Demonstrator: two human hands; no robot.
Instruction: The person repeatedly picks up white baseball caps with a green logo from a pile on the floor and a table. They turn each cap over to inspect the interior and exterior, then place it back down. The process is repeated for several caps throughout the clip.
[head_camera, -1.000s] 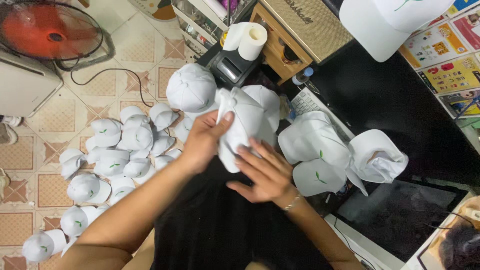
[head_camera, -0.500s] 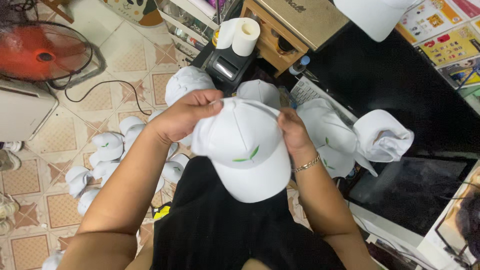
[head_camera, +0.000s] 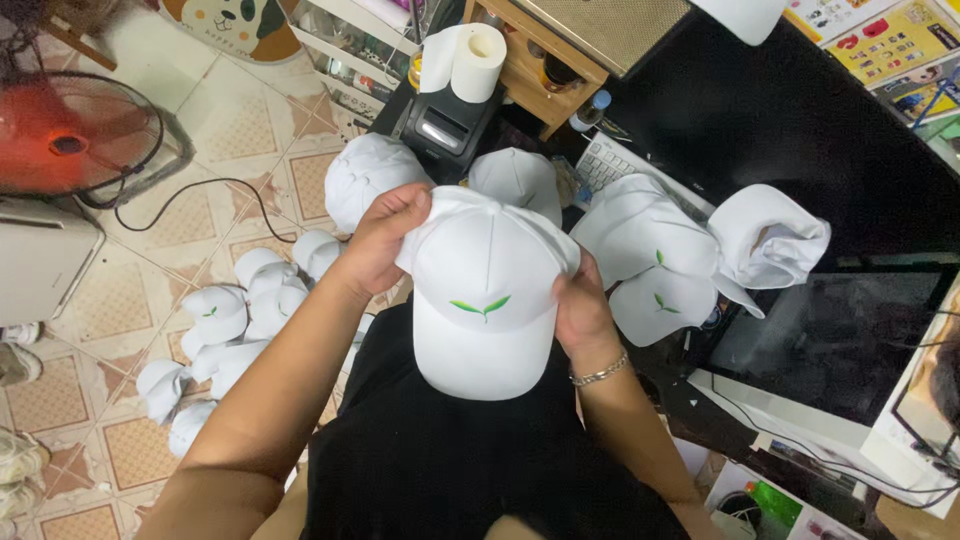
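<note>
A white baseball cap (head_camera: 487, 290) is held up between both hands, above the lap. Its front panel faces the camera, with a small green two-leaf sprout emblem (head_camera: 480, 306) stitched at the middle. The brim points down toward the person's body, flat and clean. The crown is rounded and full, its top edge gripped at either side.

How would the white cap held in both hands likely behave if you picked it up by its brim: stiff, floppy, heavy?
The white cap probably feels light: fingertips alone support it. Its brim looks flat and stiff, while the crown likely crumples, like the folded cap nearby. The left hand and right hand pinch its sides.
</note>
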